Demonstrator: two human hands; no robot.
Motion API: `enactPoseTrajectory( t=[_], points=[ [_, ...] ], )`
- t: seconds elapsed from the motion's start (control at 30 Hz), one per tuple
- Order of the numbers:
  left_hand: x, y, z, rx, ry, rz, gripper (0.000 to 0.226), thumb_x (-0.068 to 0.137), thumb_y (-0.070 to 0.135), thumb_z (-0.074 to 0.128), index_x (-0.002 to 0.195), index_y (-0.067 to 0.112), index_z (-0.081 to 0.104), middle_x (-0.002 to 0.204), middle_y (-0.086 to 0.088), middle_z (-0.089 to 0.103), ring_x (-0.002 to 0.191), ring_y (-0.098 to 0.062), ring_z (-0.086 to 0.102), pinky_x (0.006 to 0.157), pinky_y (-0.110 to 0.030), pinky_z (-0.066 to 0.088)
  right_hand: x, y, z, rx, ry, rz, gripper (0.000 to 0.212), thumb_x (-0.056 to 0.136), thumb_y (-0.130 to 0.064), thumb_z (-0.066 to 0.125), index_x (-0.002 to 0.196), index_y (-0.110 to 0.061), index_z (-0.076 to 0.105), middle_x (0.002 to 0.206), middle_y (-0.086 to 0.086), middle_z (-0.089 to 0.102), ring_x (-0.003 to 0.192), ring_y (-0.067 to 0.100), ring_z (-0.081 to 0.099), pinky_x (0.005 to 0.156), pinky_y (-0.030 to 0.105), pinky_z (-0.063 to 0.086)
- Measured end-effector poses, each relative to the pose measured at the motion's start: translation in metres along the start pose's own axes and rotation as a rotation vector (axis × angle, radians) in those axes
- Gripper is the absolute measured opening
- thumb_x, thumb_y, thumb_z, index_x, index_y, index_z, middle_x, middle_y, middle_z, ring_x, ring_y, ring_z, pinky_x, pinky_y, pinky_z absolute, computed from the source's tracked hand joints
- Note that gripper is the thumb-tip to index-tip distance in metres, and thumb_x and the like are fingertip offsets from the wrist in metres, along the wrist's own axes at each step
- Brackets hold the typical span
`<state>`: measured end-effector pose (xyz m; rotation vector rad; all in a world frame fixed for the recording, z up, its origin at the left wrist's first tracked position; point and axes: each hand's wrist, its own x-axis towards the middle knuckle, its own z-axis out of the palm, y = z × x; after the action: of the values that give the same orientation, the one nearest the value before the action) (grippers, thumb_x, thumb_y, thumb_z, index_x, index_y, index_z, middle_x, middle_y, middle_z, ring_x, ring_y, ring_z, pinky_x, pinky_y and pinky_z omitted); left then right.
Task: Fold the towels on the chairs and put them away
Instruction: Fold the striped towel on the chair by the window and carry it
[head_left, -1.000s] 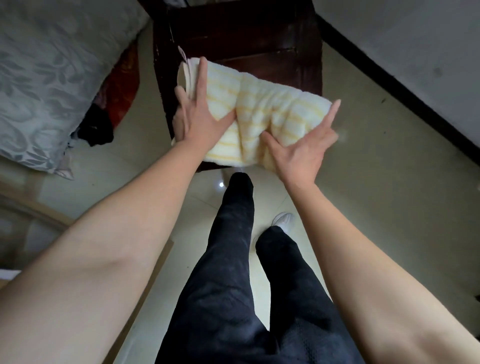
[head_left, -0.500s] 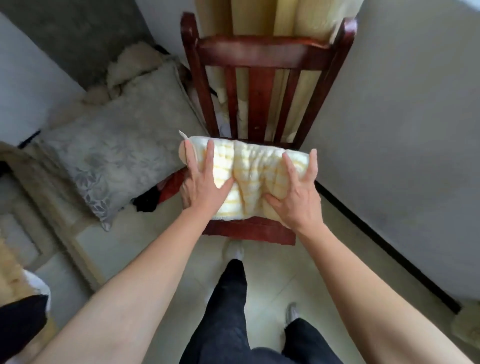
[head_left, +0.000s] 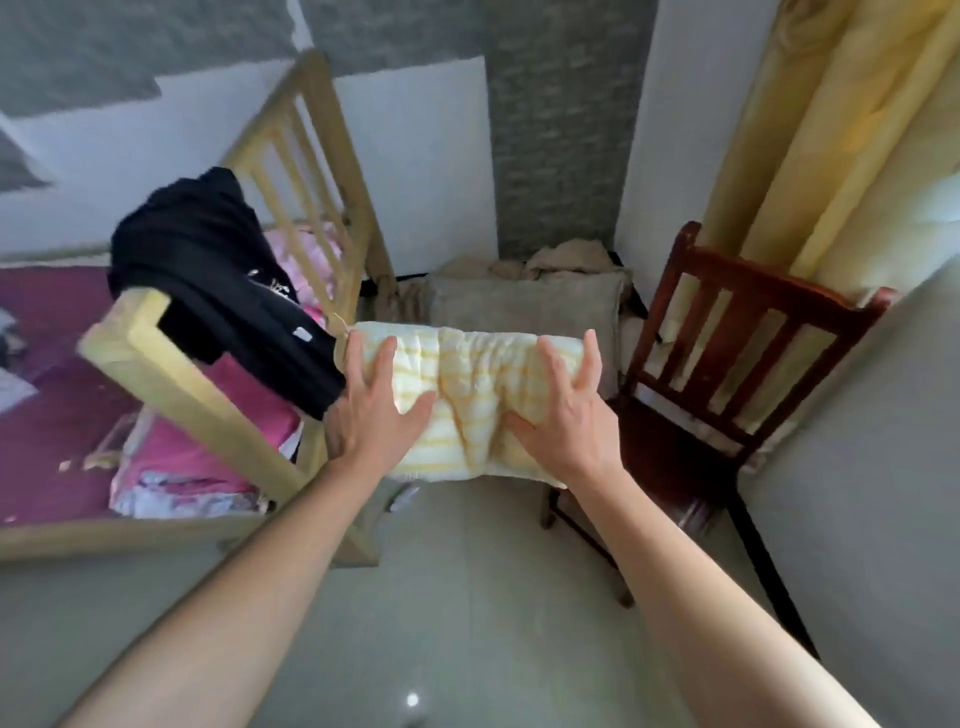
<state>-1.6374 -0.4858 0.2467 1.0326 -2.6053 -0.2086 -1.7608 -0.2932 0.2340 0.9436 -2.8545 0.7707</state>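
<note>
Beside the wooden bed rail (head_left: 208, 400) draped with a black garment (head_left: 218, 280), the left hand (head_left: 376, 415) grips one end of the folded towel (head_left: 478, 379), which is in mid-air (resting on nothing), and the right hand (head_left: 563, 421) grips the other end. The chair (head_left: 670, 452) seat looks bare, so folding seems done and stowing remains.

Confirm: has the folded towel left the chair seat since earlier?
Yes. The towel, held by left hand and right hand, is off the chair, left of it, toward the cot.
</note>
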Motion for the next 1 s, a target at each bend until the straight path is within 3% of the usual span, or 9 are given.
enactPoseTrajectory(
  t=[0.07, 0.17, 0.27, 0.33, 0.4, 0.5, 0.6, 0.8, 1.0],
  points=[
    [-0.020, -0.054, -0.038, -0.003, 0.081, -0.079, 0.080, 0.079, 0.059, 0.061, 0.146, 0.031, 0.027, 0.160, 0.004, -0.001, 0.107, -0.031, 0.062, 0.076, -0.039, 0.049, -0.011, -0.060, 0.004, 0.016, -0.010, -0.099, 0.091, 0.077, -0.067, 0.061, 0.150, -0.037, 0.016, 0.161, 0.016, -0.007, 0.085, 0.033, 0.066, 0.065, 0.037, 0.054],
    [-0.059, -0.144, -0.097, 0.043, 0.194, -0.217, 0.079, 0.079, 0.060, 0.062, 0.144, 0.031, 0.028, 0.160, 0.001, 0.003, 0.104, -0.033, 0.062, 0.077, -0.040, 0.050, -0.038, -0.162, 0.021, 0.029, 0.013, -0.274, 0.090, 0.079, -0.064, 0.063, 0.152, -0.029, 0.022, 0.159, 0.025, 0.003, 0.094, 0.036, 0.063, 0.098, 0.048, 0.046],
    [-0.106, -0.235, -0.149, 0.112, 0.299, -0.320, 0.079, 0.079, 0.058, 0.063, 0.145, 0.026, 0.033, 0.160, -0.007, 0.010, 0.121, -0.035, 0.053, 0.102, -0.053, 0.036, -0.073, -0.263, 0.044, 0.052, -0.014, -0.403, 0.090, 0.080, -0.062, 0.063, 0.153, -0.030, 0.020, 0.160, 0.023, 0.001, 0.104, 0.034, 0.060, 0.113, 0.052, 0.031],
    [-0.148, -0.308, -0.187, 0.132, 0.354, -0.419, 0.079, 0.079, 0.057, 0.063, 0.145, 0.026, 0.033, 0.160, -0.008, 0.010, 0.120, -0.035, 0.054, 0.102, -0.055, 0.036, -0.107, -0.342, 0.069, 0.097, -0.042, -0.500, 0.090, 0.080, -0.062, 0.064, 0.152, -0.034, 0.019, 0.161, 0.019, -0.001, 0.109, 0.036, 0.058, 0.110, 0.052, 0.036],
    [-0.195, -0.381, -0.224, 0.126, 0.389, -0.512, 0.078, 0.080, 0.056, 0.063, 0.145, 0.026, 0.033, 0.161, -0.006, 0.008, 0.113, -0.036, 0.058, 0.085, -0.046, 0.049, -0.145, -0.421, 0.099, 0.175, -0.107, -0.562, 0.089, 0.079, -0.062, 0.066, 0.150, -0.038, 0.017, 0.161, 0.013, -0.005, 0.104, 0.037, 0.061, 0.090, 0.046, 0.053],
    [-0.264, -0.478, -0.268, 0.145, 0.425, -0.662, 0.075, 0.083, 0.058, 0.058, 0.147, 0.029, 0.028, 0.161, -0.003, 0.003, 0.108, -0.035, 0.061, 0.071, -0.038, 0.051, -0.201, -0.530, 0.144, 0.271, -0.192, -0.702, 0.088, 0.078, -0.055, 0.072, 0.148, -0.041, 0.020, 0.162, 0.009, -0.009, 0.088, 0.038, 0.067, 0.066, 0.040, 0.057],
    [-0.325, -0.572, -0.306, 0.165, 0.453, -0.794, 0.075, 0.085, 0.058, 0.055, 0.148, 0.029, 0.026, 0.162, -0.002, 0.001, 0.114, -0.034, 0.058, 0.076, -0.039, 0.049, -0.260, -0.633, 0.188, 0.333, -0.258, -0.813, 0.087, 0.079, -0.053, 0.072, 0.149, -0.038, 0.022, 0.161, 0.008, -0.011, 0.090, 0.039, 0.067, 0.067, 0.041, 0.057],
    [-0.373, -0.714, -0.344, 0.131, 0.550, -0.957, 0.073, 0.084, 0.050, 0.062, 0.147, 0.028, 0.033, 0.161, -0.004, 0.009, 0.111, -0.036, 0.060, 0.080, -0.041, 0.050, -0.318, -0.780, 0.257, 0.427, -0.328, -0.988, 0.088, 0.079, -0.049, 0.073, 0.151, -0.034, 0.026, 0.161, 0.012, -0.007, 0.123, 0.044, 0.052, 0.082, 0.046, 0.055],
    [-0.376, -0.889, -0.382, 0.134, 0.554, -1.101, 0.073, 0.080, 0.054, 0.064, 0.144, 0.033, 0.034, 0.160, 0.004, 0.011, 0.125, -0.023, 0.052, 0.085, -0.038, 0.048, -0.326, -0.940, 0.364, 0.484, -0.524, -0.990, 0.090, 0.077, -0.044, 0.078, 0.150, -0.037, 0.026, 0.162, 0.005, -0.007, 0.123, 0.037, 0.054, 0.090, 0.041, 0.050]
  ],
)
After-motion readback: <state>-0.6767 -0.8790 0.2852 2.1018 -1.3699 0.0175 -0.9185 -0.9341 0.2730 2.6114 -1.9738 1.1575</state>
